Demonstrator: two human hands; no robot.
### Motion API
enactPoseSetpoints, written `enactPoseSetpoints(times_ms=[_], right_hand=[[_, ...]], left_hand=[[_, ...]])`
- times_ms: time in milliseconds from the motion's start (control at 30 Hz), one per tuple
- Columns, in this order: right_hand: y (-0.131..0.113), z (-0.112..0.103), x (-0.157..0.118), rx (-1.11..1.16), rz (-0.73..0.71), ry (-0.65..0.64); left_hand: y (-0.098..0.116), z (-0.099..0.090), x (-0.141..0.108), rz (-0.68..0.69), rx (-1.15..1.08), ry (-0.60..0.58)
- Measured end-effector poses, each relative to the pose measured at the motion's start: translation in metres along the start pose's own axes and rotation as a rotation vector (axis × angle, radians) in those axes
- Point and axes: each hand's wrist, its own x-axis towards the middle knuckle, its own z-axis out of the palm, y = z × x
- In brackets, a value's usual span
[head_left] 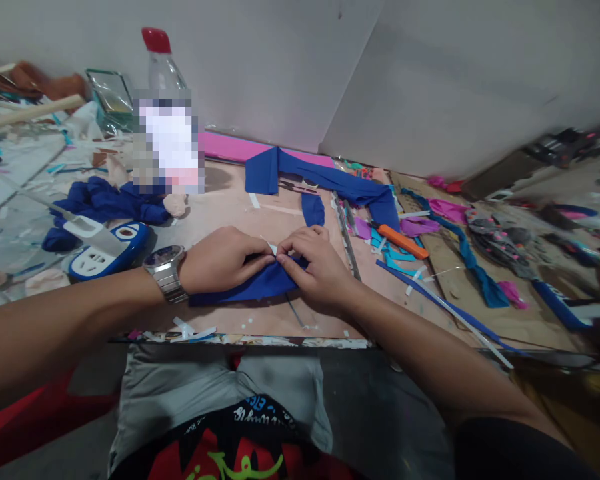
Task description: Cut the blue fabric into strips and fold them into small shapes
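A strip of blue fabric (pixel 245 288) lies near the table's front edge, under both hands. My left hand (pixel 225 260), with a metal watch on its wrist, pinches the upper edge of the strip. Close against it, my right hand (pixel 315 263) pinches the same edge with thumb and forefinger. A small white piece (pixel 273 249) shows between the fingertips of the two hands. My palms and fingers hide parts of the strip. Behind the hands, a small blue piece (pixel 313 209) and a longer folded blue strip (pixel 330 177) lie on the table.
A blue and white power strip (pixel 111 251) and bunched blue fabric (pixel 107 200) lie at the left. Behind them stands a red-capped bottle (pixel 167 70), partly blurred out. An orange cutter (pixel 403 241), teal fabric (pixel 473 263) and scraps lie at the right. A wall rises behind the table (pixel 220 227).
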Motion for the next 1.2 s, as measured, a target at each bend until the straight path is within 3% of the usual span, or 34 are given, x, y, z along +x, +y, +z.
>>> enactPoseSetpoints(times_ms=[300,800,1033,1200], right_hand=[[0.004,-0.005,-0.001,0.033,0.004,-0.001],[0.008,-0.003,-0.001,0.013,0.000,0.028],[0.009,-0.002,-0.001,0.010,0.016,0.041],[0.011,0.001,0.000,0.006,0.012,0.047]], left_hand=[[0.000,-0.007,0.002,-0.052,-0.165,-0.054],[-0.006,-0.007,0.002,-0.090,-0.135,-0.034],[-0.008,-0.005,0.002,-0.071,0.067,0.024],[-0.006,-0.005,0.002,-0.086,0.014,0.000]])
